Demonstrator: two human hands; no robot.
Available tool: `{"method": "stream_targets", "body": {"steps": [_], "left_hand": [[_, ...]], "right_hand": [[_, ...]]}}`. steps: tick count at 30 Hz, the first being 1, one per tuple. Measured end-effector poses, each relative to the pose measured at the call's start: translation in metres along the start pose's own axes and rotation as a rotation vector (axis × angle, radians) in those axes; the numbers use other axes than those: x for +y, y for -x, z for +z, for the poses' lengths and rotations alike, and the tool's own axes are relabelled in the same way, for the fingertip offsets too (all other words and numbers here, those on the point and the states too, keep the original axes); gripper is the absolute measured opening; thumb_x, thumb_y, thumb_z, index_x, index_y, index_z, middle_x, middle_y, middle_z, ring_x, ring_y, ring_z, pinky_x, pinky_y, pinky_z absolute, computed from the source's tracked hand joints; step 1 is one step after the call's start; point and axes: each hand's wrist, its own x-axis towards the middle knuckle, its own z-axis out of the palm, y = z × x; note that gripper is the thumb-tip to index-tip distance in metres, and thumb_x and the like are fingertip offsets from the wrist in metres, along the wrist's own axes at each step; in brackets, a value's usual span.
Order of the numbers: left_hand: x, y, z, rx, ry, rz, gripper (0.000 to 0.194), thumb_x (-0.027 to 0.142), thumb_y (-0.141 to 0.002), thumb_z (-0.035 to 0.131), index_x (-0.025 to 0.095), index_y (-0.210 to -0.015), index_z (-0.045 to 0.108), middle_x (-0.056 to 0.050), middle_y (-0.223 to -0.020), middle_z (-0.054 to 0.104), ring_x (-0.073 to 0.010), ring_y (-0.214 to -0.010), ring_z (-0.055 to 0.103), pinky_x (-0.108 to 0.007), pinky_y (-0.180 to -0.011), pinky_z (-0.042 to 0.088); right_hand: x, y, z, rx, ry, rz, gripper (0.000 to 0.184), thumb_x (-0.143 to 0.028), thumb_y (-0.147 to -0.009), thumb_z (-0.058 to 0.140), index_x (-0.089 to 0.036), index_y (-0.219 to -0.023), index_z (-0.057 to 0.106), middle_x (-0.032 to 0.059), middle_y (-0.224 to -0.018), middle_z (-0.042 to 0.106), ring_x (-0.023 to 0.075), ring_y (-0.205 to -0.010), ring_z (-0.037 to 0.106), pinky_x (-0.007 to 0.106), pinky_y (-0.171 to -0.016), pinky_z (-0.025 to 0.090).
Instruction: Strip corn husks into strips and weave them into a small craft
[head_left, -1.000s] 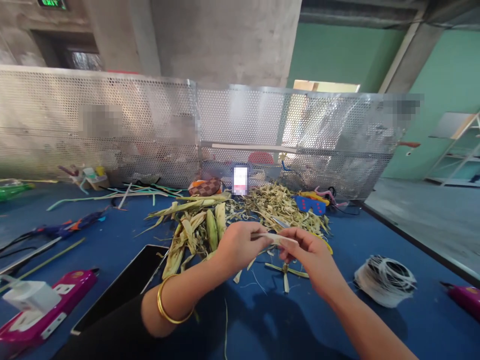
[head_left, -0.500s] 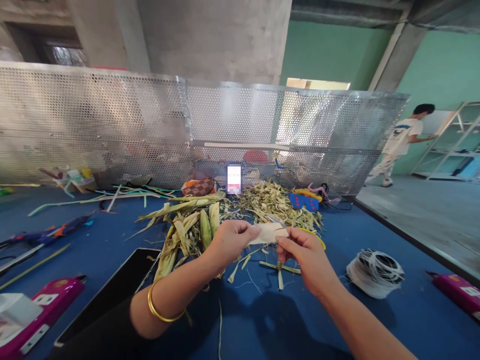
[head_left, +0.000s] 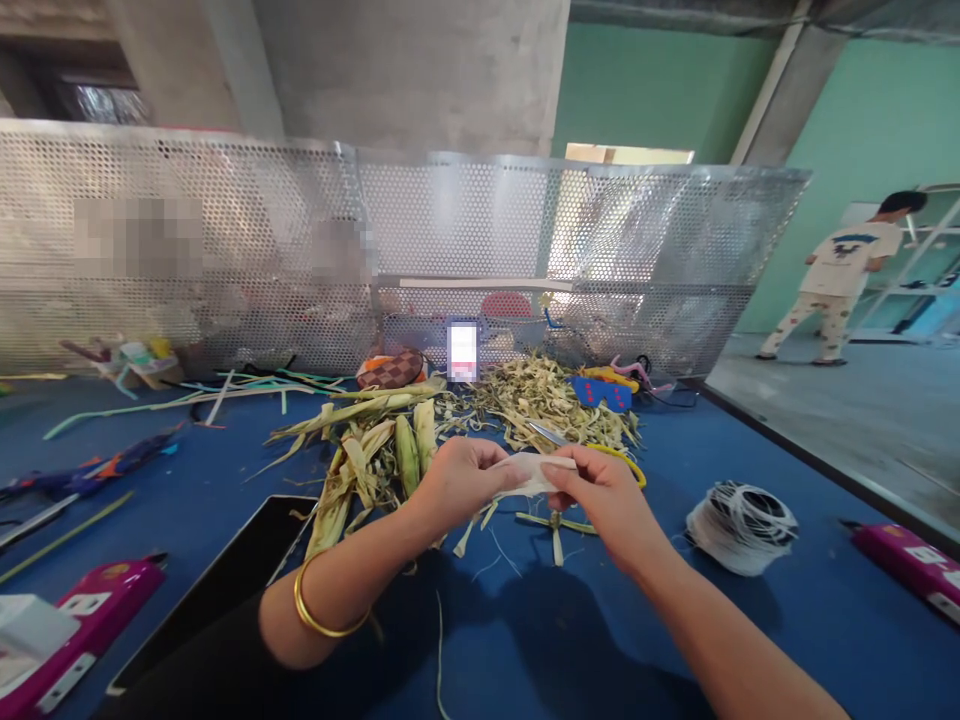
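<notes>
Our right hand (head_left: 600, 490) now sits farther inward; it and our left hand (head_left: 457, 482) pinch the strip (head_left: 532, 478) above the table (head_left: 480, 640), bent but apparently unfinished, with more husks (head_left: 365, 468) left beyond.

Room left of spool (head_left: 742, 530), probably scissors (head_left: 550, 434) as obstacle past right hand (head_left: 606, 497).
</notes>
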Motion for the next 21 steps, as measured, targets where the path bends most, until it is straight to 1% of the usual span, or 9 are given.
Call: {"method": "stream_targets", "body": {"steps": [4, 7, 12, 14, 17, 21], "left_hand": [[0.0, -0.003, -0.012, -0.064, 0.024, -0.041, 0.026, 0.042, -0.062, 0.065, 0.016, -0.058, 0.062, 0.005, -0.047, 0.046, -0.0071, -0.044, 0.035, -0.02, -0.043, 0.023], [0.001, -0.005, -0.024, -0.095, -0.001, -0.029, 0.02, 0.037, -0.062, 0.065, 0.017, -0.059, 0.064, 0.004, -0.048, 0.047, -0.0076, -0.045, 0.037, -0.02, -0.044, 0.025], [0.004, -0.007, -0.043, -0.138, -0.11, 0.022, 0.014, 0.031, -0.063, 0.062, 0.019, -0.056, 0.063, 0.003, -0.049, 0.053, -0.0086, -0.046, 0.042, -0.021, -0.047, 0.03], [0.003, -0.007, -0.05, -0.183, -0.158, 0.026, 0.013, 0.029, -0.063, 0.062, 0.019, -0.055, 0.063, 0.003, -0.049, 0.053, -0.0085, -0.046, 0.042, -0.021, -0.047, 0.03], [-0.002, -0.01, -0.062, -0.251, -0.232, 0.039, 0.013, 0.029, -0.064, 0.059, 0.019, -0.059, 0.064, 0.002, -0.052, 0.056, -0.0094, -0.048, 0.045, -0.021, -0.049, 0.03], [-0.005, -0.013, -0.073, -0.224, -0.332, 0.058, 0.015, 0.029, -0.065, 0.056, 0.017, -0.065, 0.065, 0.001, -0.057, 0.059, -0.011, -0.055, 0.049, -0.021, -0.052, 0.033]], "right_hand": [[-0.003, -0.001, -0.003, 0.05, -0.01, -0.038, 0.021, -0.04, -0.066, 0.065, -0.019, -0.065, 0.062, -0.0026, -0.054, 0.056, 0.0133, -0.05, 0.051, 0.025, -0.05, 0.042], [-0.002, -0.001, -0.005, 0.075, 0.005, -0.063, 0.022, -0.04, -0.068, 0.064, -0.018, -0.068, 0.064, -0.002, -0.056, 0.058, 0.0134, -0.05, 0.051, 0.026, -0.05, 0.043], [0.002, -0.002, -0.009, 0.146, 0.098, -0.137, 0.023, -0.04, -0.071, 0.062, -0.018, -0.072, 0.067, -0.0008, -0.059, 0.061, 0.0152, -0.053, 0.055, 0.027, -0.053, 0.045], [0.003, -0.002, -0.011, 0.17, 0.134, -0.151, 0.023, -0.039, -0.072, 0.062, -0.018, -0.073, 0.068, -0.0002, -0.06, 0.061, 0.0155, -0.053, 0.056, 0.027, -0.053, 0.045], [0.003, -0.004, -0.015, 0.2, 0.157, -0.149, 0.023, -0.039, -0.071, 0.062, -0.017, -0.075, 0.068, 0.0003, -0.061, 0.062, 0.0156, -0.053, 0.056, 0.027, -0.053, 0.045], [0.004, -0.006, -0.016, 0.221, 0.153, -0.136, 0.027, -0.043, -0.069, 0.063, -0.016, -0.074, 0.068, -0.0003, -0.058, 0.061, 0.0156, -0.051, 0.056, 0.027, -0.052, 0.045]]}}
